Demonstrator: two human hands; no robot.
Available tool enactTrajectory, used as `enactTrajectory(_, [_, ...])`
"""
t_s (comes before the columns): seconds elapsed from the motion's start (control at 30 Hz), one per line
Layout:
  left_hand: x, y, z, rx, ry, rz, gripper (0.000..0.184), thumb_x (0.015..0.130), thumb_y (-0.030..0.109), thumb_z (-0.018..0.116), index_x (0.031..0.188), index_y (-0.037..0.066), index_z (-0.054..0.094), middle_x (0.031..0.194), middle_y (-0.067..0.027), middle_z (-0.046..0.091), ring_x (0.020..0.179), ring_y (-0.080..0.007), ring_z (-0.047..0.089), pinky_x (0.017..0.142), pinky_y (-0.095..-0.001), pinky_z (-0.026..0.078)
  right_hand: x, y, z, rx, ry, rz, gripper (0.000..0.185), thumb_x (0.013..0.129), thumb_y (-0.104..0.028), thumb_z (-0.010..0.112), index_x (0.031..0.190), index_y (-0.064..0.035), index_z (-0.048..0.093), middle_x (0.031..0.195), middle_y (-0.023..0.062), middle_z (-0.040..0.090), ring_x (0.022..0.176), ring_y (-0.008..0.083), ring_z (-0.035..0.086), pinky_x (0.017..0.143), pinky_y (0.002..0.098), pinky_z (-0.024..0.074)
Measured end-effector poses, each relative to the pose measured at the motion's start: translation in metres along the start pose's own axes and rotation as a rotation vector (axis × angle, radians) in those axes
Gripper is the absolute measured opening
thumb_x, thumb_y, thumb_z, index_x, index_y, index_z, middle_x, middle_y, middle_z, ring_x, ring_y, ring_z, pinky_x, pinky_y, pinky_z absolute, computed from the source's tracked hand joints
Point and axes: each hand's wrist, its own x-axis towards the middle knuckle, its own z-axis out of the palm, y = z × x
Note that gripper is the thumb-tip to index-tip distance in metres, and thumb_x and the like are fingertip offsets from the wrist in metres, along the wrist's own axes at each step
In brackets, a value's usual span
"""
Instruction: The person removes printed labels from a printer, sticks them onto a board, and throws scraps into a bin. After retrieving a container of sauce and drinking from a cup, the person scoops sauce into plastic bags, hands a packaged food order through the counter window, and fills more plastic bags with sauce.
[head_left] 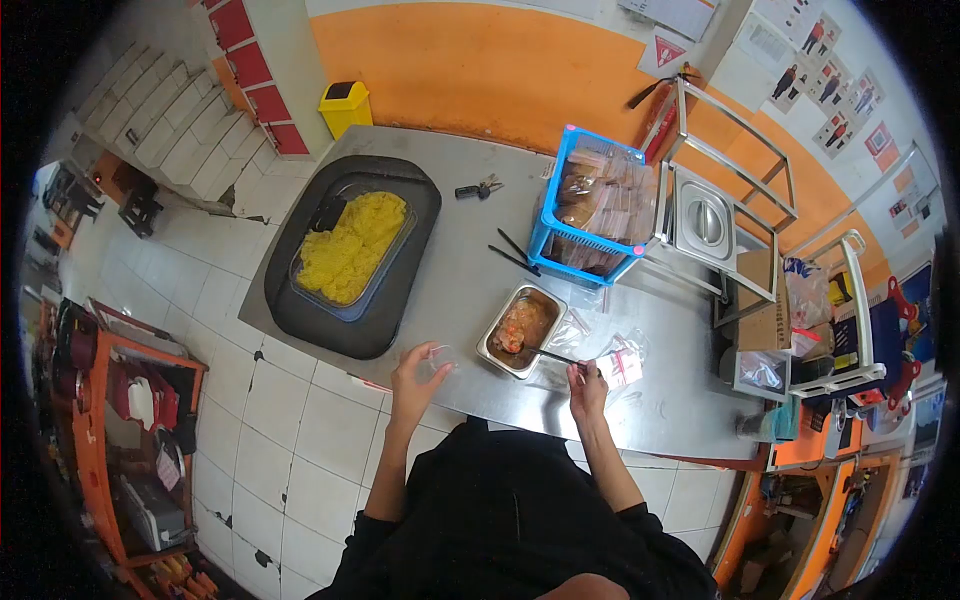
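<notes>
My left hand (422,378) is closed around a small clear cup (441,359) just left of a steel pan. In that pan (497,364) lies reddish-brown food in sauce (524,322). A dark-handled spoon (550,354) reaches into the food, its handle gripped by my right hand (588,386). Beside my right hand are clear plastic bags (630,350) with red and white print. Farther left, a large black tray (417,215) bears a clear container of yellow food (352,248).
A blue basket (585,262) of packaged items stands behind the steel pan. Keys (480,188) and black tongs (514,252) lie on the steel table (450,262). At right stands a metal rack (735,205) with a lidded steel pan (704,222).
</notes>
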Motion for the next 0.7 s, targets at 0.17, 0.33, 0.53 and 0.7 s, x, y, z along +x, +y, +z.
enactTrajectory(0.17, [-0.001, -0.007, 0.001, -0.006, -0.004, -0.01, 0.039, 0.07, 0.011, 0.076, 0.105, 0.006, 0.06, 0.096, -0.0098, 0.062, 0.089, -0.0217, 0.058, 0.08, -0.0327, 0.046, -0.032, -0.004, 0.034, -0.157, -0.122, -0.277, 0.026, 0.094, -0.024, 0.05, 0.089, 0.0014, 0.051, 0.083, 0.0094, 0.056, 0.07, 0.0173, 0.06, 0.068, 0.0303, 0.0536])
enactTrajectory(0.33, [-0.002, -0.009, 0.001, -0.034, -0.013, -0.019, 0.039, 0.07, 0.011, 0.076, 0.105, 0.005, 0.06, 0.097, -0.0099, 0.063, 0.091, -0.0214, 0.059, 0.082, -0.0327, 0.046, -0.047, 0.001, 0.06, -0.347, -0.311, -0.456, 0.024, 0.096, -0.019, 0.045, 0.088, 0.0029, 0.051, 0.079, 0.0091, 0.056, 0.066, 0.0149, 0.059, 0.065, 0.0295, 0.0526])
enactTrajectory(0.53, [-0.002, -0.004, 0.001, -0.033, -0.025, -0.035, 0.039, 0.069, 0.011, 0.076, 0.105, 0.004, 0.06, 0.099, -0.0102, 0.063, 0.092, -0.0213, 0.06, 0.082, -0.0329, 0.046, -0.052, -0.009, 0.081, -0.439, -0.42, -0.49, 0.026, 0.096, -0.02, 0.044, 0.088, 0.0028, 0.051, 0.077, 0.0083, 0.057, 0.063, 0.0137, 0.059, 0.063, 0.0289, 0.0524])
enactTrajectory(0.7, [-0.002, -0.012, 0.001, -0.038, -0.013, 0.006, 0.04, 0.069, 0.011, 0.076, 0.105, 0.004, 0.06, 0.099, -0.0102, 0.063, 0.092, -0.0211, 0.06, 0.083, -0.0326, 0.047, -0.01, -0.008, 0.051, -0.295, -0.185, -0.34, 0.028, 0.094, -0.029, 0.049, 0.083, -0.0027, 0.052, 0.072, 0.0062, 0.057, 0.06, 0.0121, 0.057, 0.059, 0.0273, 0.0514])
